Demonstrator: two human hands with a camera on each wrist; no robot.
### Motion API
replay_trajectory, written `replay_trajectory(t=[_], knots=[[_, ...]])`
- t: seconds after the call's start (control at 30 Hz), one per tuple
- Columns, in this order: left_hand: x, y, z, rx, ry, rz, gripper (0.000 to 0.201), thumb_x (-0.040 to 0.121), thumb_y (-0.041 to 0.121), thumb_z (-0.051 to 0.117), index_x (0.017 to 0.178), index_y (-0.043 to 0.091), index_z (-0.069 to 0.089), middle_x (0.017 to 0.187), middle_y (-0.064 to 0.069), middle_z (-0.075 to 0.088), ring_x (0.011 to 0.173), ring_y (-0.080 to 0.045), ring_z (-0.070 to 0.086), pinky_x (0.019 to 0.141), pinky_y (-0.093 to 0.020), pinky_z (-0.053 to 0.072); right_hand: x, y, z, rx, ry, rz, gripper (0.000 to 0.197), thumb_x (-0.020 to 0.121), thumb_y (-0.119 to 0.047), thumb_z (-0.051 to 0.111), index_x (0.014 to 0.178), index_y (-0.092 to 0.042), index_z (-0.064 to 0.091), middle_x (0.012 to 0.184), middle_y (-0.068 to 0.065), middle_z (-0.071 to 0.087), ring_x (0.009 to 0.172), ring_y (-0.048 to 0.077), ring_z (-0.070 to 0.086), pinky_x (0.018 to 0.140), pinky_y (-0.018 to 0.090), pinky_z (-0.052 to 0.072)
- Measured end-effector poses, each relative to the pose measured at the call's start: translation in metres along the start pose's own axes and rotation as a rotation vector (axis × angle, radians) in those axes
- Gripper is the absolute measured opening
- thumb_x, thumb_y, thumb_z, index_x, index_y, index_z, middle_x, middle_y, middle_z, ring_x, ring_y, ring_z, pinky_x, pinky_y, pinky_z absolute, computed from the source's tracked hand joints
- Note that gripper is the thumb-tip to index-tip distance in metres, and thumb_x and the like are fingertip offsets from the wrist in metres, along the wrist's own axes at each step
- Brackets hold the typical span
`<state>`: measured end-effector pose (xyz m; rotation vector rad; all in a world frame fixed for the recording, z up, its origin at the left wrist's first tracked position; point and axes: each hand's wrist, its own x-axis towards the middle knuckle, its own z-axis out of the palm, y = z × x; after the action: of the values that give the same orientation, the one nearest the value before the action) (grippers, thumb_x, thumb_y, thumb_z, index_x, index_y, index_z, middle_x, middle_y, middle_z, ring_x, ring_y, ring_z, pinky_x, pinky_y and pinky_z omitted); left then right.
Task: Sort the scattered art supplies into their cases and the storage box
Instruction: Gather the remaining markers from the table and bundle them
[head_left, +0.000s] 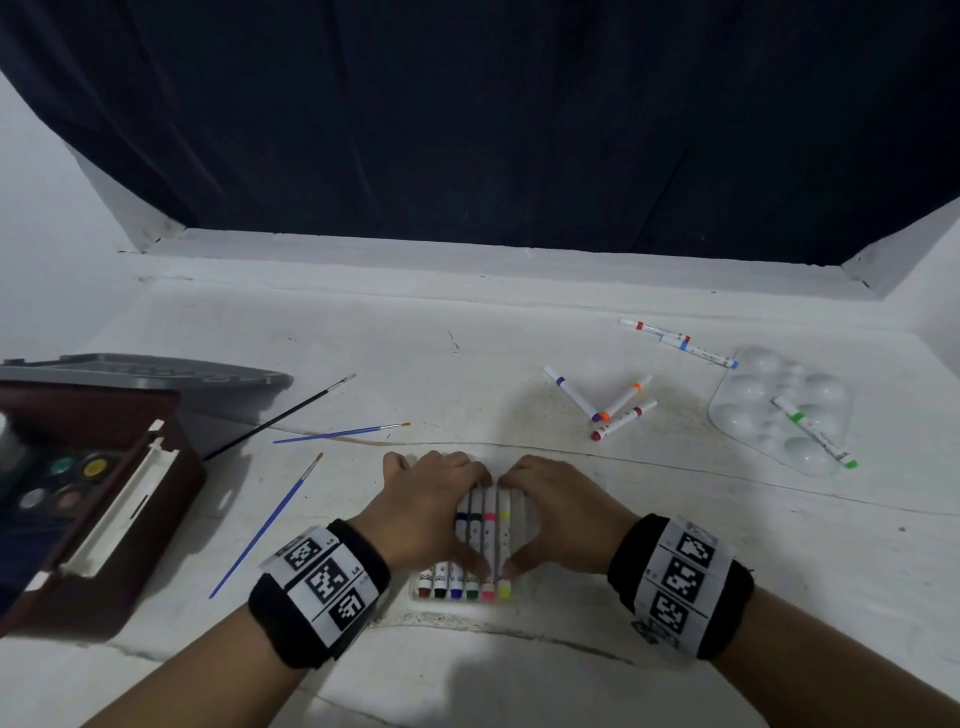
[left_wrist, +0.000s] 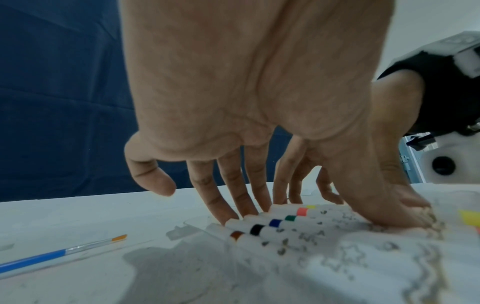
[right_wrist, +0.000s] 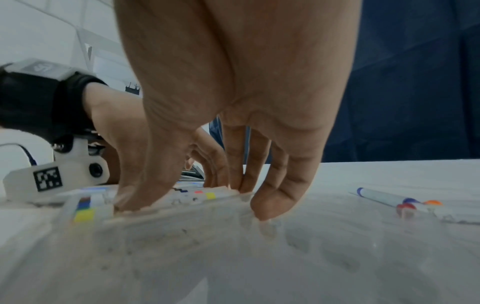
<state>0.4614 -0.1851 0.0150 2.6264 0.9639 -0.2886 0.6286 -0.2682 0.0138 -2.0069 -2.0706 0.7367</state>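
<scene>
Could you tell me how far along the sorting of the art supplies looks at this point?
Partly done. Six markers already lie in the clear case. Both the left hand and right hand press on that case. Left: six loose markers, one green on the palette, three brushes, and the open storage box.

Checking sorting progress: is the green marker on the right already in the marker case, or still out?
Still out. The green marker lies across the clear paint palette at right, apart from the marker case under both hands.
</scene>
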Motion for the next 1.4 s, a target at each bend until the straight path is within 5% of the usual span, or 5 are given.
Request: replay_trajectory(t=[0.37,0.6,0.8,1.07,1.4], knots=[[0.004,0.003,-0.004,0.025,0.004,-0.025,0.077,0.056,0.064,0.084,0.12,0.037,0.052,0.103,0.02,0.043,0.101,-0.006,0.041,0.084,-0.036,0.023,0.002,0.001,0.002,-0.096,0.004,-0.004,0.072,0.056,-0.053,0.088,0.116,-0.023,0.06,0.114,-0.006,0.047,0.099,0.014,0.046,0.08,0.029,0.045],[0.004,0.005,-0.005,0.051,-0.001,-0.034,0.078,0.056,0.068,0.082,0.121,0.038,0.052,0.105,0.02,0.046,0.108,-0.008,0.046,0.085,-0.037,0.023,-0.003,0.007,-0.007,-0.116,-0.019,-0.088,0.055,0.072,-0.05,0.079,0.117,-0.023,0.065,0.124,-0.005,0.054,0.11,0.015,0.05,0.093,0.035,0.047],[0.012,0.004,-0.013,0.074,-0.076,-0.002,0.073,0.058,0.071,0.079,0.117,0.038,0.052,0.106,0.021,0.05,0.103,-0.007,0.048,0.092,-0.037,0.024,-0.02,0.068,-0.037,-0.069,0.323,0.046,0.019,0.09,-0.028,0.062,0.107,-0.02,0.066,0.111,-0.005,0.065,0.106,0.017,0.057,0.091,0.032,0.046],[0.067,0.003,-0.057,-0.224,0.031,0.073,0.025,0.084,0.046,0.074,0.103,0.032,0.066,0.089,0.014,0.065,0.079,0.0,0.061,0.07,-0.02,0.048,-0.021,0.122,-0.048,-0.315,0.136,0.239,0.047,0.1,-0.027,0.044,0.147,-0.021,0.038,0.148,-0.002,0.042,0.137,0.02,0.035,0.105,0.042,0.04],[0.17,0.034,-0.046,0.25,-0.09,0.152,0.052,0.103,0.037,0.037,0.153,0.032,0.025,0.165,0.002,0.017,0.146,-0.026,0.026,0.108,-0.055,0.028,-0.013,0.14,-0.049,-0.454,0.228,0.195,0.028,0.094,-0.026,0.055,0.122,-0.022,0.061,0.136,0.005,0.047,0.129,0.028,0.041,0.091,0.044,0.045]])
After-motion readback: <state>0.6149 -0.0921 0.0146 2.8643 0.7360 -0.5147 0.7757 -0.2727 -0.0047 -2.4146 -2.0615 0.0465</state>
